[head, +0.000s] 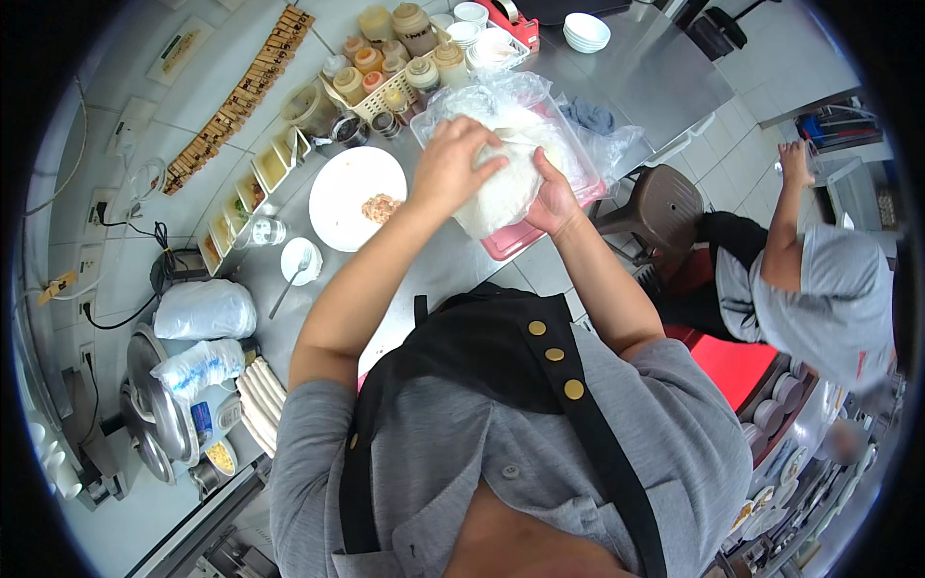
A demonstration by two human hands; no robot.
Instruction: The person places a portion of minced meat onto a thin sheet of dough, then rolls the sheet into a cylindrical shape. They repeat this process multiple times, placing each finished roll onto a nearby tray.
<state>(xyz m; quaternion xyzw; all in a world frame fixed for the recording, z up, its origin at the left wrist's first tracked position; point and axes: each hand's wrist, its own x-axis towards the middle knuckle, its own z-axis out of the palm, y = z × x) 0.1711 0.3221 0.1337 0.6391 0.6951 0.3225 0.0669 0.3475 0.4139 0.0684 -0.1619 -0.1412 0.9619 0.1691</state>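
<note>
My right hand (556,193) grips the right edge of a white floppy bundle (500,191), thumb on top and fingers below. It looks like thin sheets or wrapping; which of these, I cannot tell. Over its upper left part, my left hand (459,162) has its fingers bent and its thumb apart; whether it pinches anything is unclear. Beneath lies a pink-rimmed tray (506,243) with crumpled clear plastic (498,94) on its far side. Left of the hands, a white plate (340,199) carries a small heap of minced filling (381,208).
A fork (293,278) rests in a white bowl (307,253). Sauce bottles fill a basket (376,105) behind the plate, beside a row of ingredient containers (249,191). A brown stool (661,209) and a co-worker (824,296) are at the right. Wrapped bags (206,309) lie left.
</note>
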